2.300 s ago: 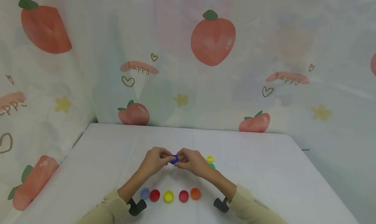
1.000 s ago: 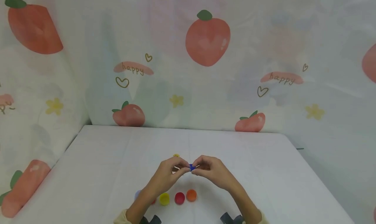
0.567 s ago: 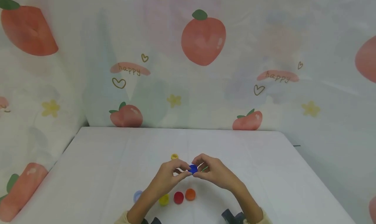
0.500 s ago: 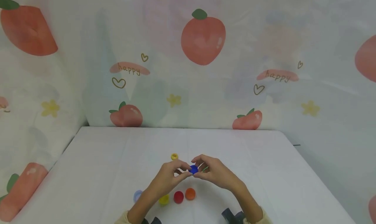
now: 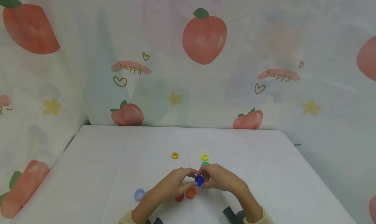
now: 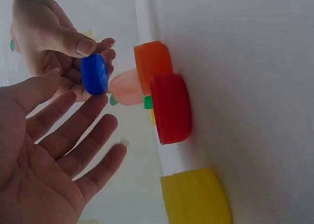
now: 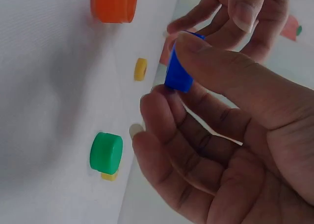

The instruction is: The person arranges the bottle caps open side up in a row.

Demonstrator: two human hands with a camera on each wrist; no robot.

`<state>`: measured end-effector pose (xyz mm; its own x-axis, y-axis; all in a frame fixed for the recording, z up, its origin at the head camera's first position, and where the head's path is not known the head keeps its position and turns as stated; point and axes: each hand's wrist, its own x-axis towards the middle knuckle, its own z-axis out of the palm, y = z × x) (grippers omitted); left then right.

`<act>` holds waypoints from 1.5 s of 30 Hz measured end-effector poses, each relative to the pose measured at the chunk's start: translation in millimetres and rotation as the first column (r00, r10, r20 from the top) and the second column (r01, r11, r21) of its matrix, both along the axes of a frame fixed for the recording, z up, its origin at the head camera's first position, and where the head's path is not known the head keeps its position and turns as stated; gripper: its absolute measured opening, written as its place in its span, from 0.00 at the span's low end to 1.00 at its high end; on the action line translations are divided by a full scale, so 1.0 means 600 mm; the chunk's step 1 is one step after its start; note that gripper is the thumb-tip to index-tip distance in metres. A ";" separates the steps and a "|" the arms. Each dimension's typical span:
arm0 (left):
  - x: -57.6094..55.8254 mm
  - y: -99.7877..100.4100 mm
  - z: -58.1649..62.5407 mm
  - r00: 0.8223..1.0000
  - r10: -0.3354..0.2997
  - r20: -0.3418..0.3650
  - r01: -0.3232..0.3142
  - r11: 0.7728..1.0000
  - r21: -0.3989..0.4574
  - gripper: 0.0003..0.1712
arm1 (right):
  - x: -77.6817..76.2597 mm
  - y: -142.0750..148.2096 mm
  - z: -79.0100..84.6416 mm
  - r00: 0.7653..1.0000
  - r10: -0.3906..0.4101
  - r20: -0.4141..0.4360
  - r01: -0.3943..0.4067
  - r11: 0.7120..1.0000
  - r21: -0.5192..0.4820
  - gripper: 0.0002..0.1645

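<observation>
Above the near half of the white table (image 5: 111, 155), the right hand (image 5: 221, 178) is pinching a blue cap (image 5: 199, 181) between thumb and fingers, clear of the surface. From the other side, the left hand (image 5: 175, 181) is reaching in with fingers spread and loosely extended, a fingertip lying right by the cap's rim; whether it is touching, I cannot tell. In the right wrist view, the thumb is covering part of the cap. Just below the hands an orange cap (image 5: 190, 193) is showing nearly whole, while the left hand is hiding part of a red cap (image 5: 180, 198) beside it. A yellow cap (image 6: 197, 197) is running out of the left wrist view. By the left forearm a pale blue cap (image 5: 139, 194) is sitting. Behind the right hand's knuckles a green cap (image 5: 205, 163) is partly disappearing, with a bright yellow disc (image 5: 204, 157) lying just beyond and a darker yellow disc (image 5: 175, 155) resting apart, their markings too small to read. Outward, broad white surface is stretching to the slanting side edges and far edge, where a patterned backdrop (image 5: 164, 31) is hanging.
</observation>
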<state>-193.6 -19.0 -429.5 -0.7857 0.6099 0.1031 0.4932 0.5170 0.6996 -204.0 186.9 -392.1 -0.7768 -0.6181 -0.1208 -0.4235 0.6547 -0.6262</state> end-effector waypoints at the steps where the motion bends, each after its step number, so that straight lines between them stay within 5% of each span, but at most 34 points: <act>1: 0.000 0.001 -0.002 1.000 -0.013 -0.006 0.013 1.000 -0.010 0.21 | 0.000 0.000 -0.001 1.000 -0.002 -0.006 0.002 1.000 0.010 0.15; 5: 0.000 0.007 -0.006 0.998 -0.057 -0.014 0.056 0.997 -0.050 0.24 | 0.000 0.000 0.000 0.999 -0.022 -0.031 0.024 0.998 0.061 0.15; 15: 0.000 0.011 -0.013 0.988 -0.152 -0.013 0.147 0.974 -0.172 0.28 | 0.007 -0.013 -0.001 0.991 -0.120 0.060 0.102 0.967 0.235 0.16; 28: 0.011 0.010 -0.013 0.992 -0.119 0.051 0.128 0.964 -0.233 0.30 | 0.008 -0.024 -0.023 0.990 -0.135 0.030 0.120 0.948 0.294 0.18; 45: 0.018 0.013 -0.019 0.990 -0.114 0.087 0.132 0.959 -0.253 0.28 | 0.010 -0.016 -0.033 0.987 -0.122 0.102 0.092 0.960 0.263 0.18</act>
<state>-182.9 -11.3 -440.8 -0.7026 0.7009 -0.1227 0.5185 0.6224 0.5863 -198.2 177.3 -411.7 -0.8080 -0.4684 -0.3575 -0.2768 0.8374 -0.4714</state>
